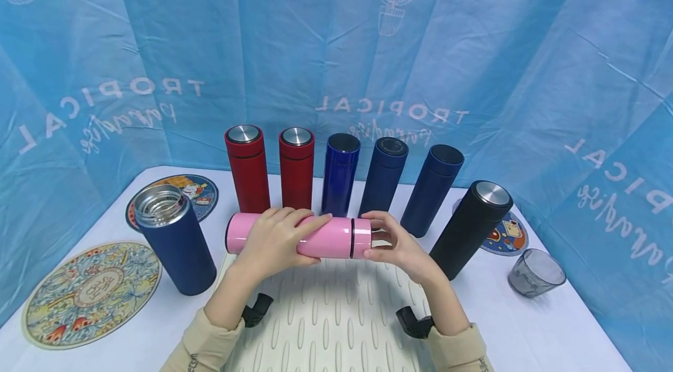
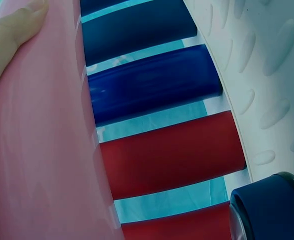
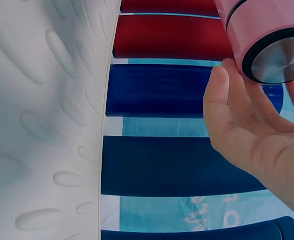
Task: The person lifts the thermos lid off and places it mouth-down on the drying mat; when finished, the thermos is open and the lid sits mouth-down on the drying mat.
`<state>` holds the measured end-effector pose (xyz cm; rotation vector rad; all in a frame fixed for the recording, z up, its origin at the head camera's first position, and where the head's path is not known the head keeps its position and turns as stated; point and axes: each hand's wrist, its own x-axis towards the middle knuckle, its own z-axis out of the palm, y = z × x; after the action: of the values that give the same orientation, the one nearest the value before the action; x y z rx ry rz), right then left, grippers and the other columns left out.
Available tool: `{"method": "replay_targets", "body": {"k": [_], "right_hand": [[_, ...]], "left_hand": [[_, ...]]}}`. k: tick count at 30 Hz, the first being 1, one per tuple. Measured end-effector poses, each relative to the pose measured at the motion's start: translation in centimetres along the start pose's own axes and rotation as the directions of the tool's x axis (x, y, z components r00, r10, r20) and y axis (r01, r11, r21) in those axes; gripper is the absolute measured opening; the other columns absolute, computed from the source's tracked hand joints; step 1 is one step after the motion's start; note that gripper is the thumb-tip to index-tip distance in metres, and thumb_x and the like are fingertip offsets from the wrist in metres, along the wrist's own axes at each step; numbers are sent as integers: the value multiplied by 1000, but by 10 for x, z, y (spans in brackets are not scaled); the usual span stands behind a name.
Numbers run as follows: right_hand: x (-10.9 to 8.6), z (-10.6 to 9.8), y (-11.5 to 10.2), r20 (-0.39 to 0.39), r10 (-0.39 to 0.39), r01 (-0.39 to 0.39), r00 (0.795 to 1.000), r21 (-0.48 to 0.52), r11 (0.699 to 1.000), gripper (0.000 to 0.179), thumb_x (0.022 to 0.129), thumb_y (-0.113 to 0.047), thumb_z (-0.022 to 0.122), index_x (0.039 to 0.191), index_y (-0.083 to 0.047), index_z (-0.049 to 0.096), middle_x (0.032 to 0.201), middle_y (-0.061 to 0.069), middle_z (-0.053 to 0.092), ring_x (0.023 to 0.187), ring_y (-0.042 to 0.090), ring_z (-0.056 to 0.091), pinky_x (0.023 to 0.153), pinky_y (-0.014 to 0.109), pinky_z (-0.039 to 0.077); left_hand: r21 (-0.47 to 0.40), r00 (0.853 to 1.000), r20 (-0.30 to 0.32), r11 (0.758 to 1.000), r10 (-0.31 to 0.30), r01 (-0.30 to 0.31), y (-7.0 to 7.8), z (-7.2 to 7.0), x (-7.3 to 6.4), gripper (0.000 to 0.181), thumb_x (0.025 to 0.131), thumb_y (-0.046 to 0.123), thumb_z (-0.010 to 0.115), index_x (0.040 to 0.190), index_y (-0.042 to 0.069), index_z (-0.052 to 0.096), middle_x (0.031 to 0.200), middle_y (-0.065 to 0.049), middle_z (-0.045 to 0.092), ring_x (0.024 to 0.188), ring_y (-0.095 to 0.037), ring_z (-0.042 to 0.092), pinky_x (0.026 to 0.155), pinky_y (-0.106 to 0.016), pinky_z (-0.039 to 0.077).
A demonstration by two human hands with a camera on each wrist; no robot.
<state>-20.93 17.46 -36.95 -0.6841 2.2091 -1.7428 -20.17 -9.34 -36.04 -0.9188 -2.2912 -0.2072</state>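
A glossy pink thermos (image 1: 328,237) is held level in front of the standing bottles, its capped end pointing right. My left hand (image 1: 276,240) grips its body, fingers over the top and thumb along the near side. My right hand (image 1: 396,243) is at the capped end, its thumb and fingertips at the edges of the cap (image 1: 361,238). The right wrist view shows the cap's silver disc (image 3: 282,60) facing that palm, fingers around its rim. In the left wrist view the pink body (image 2: 46,140) fills the left side, with the thumb (image 2: 21,25) lying on it.
Behind stand two red thermoses (image 1: 249,179), a shiny blue one (image 1: 339,182) and two navy ones (image 1: 428,197). A black thermos (image 1: 468,232) and a grey glass (image 1: 535,274) are right; an uncapped navy thermos (image 1: 181,252) is left. Below the hands lies a white textured board (image 1: 321,325).
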Motion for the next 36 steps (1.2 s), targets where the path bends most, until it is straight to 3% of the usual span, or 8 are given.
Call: {"method": "replay_targets", "body": {"k": [9, 13, 16, 19, 22, 25, 31, 36], "right_hand": [[-1, 2, -3, -8, -86, 85, 996, -55, 995, 67, 73, -6, 76, 128, -10, 39, 132, 9, 39, 119, 31, 43, 95, 43, 43], [-1, 2, -4, 21, -71, 72, 997, -52, 996, 76, 73, -13, 77, 135, -16, 33, 139, 9, 33, 123, 33, 41, 96, 45, 42], [-2, 1, -5, 31, 5, -3, 1000, -61, 998, 75, 82, -30, 69, 141, -23, 23, 142, 11, 30, 122, 33, 42, 94, 46, 44], [-2, 1, -5, 8, 110, -109, 994, -73, 991, 62, 92, -45, 50, 142, -22, 24, 134, 15, 40, 112, 30, 51, 87, 43, 49], [0, 0, -5, -22, 196, -197, 980, -74, 978, 55, 95, -47, 38, 138, -13, 32, 119, 17, 52, 95, 26, 60, 78, 36, 53], [1, 0, -3, -29, 229, -231, 973, -76, 970, 54, 96, -44, 40, 134, -6, 37, 111, 16, 57, 85, 23, 63, 73, 32, 53], [0, -2, -1, -15, 196, -196, 981, -63, 979, 54, 92, -40, 48, 133, -6, 38, 111, 17, 56, 88, 22, 59, 79, 41, 52], [-2, -4, -2, 17, 122, -122, 992, -23, 992, 56, 87, -31, 59, 134, -10, 36, 123, 20, 47, 99, 27, 55, 84, 51, 48]], "left_hand": [[-2, 1000, -8, 1000, 0, -1, 0, 0, 0, 73, 56, 51, 82, 121, 26, 60, 101, -3, 66, 87, -22, 63, 76, -41, 51], [-5, 1000, -15, 1000, 6, -7, -1, 1, 0, 73, 56, 51, 82, 121, 25, 61, 101, -3, 66, 87, -22, 63, 76, -41, 51], [-2, 1000, -19, 1000, 11, -11, -1, 1, 0, 73, 55, 51, 82, 120, 25, 61, 101, -3, 66, 87, -22, 63, 76, -41, 51], [1, 1000, -19, 1000, 14, -14, -1, 1, 0, 73, 54, 50, 83, 120, 25, 61, 101, -4, 66, 87, -23, 63, 75, -42, 51], [4, 1000, -15, 1000, 13, -13, -1, 2, 0, 73, 54, 50, 83, 120, 25, 61, 100, -3, 66, 87, -23, 63, 75, -42, 51], [7, 1000, -8, 1000, 11, -11, -1, 2, -1, 74, 54, 50, 83, 120, 26, 61, 101, -3, 66, 87, -23, 63, 75, -42, 51], [10, 1000, 1, 1000, 11, -11, -1, 2, -1, 74, 55, 52, 82, 122, 26, 60, 101, -3, 66, 88, -22, 62, 75, -42, 51], [9, 1000, -2, 1000, 15, -15, -1, 1, 0, 74, 55, 52, 82, 121, 26, 60, 101, -3, 66, 87, -22, 63, 75, -41, 51]]}}
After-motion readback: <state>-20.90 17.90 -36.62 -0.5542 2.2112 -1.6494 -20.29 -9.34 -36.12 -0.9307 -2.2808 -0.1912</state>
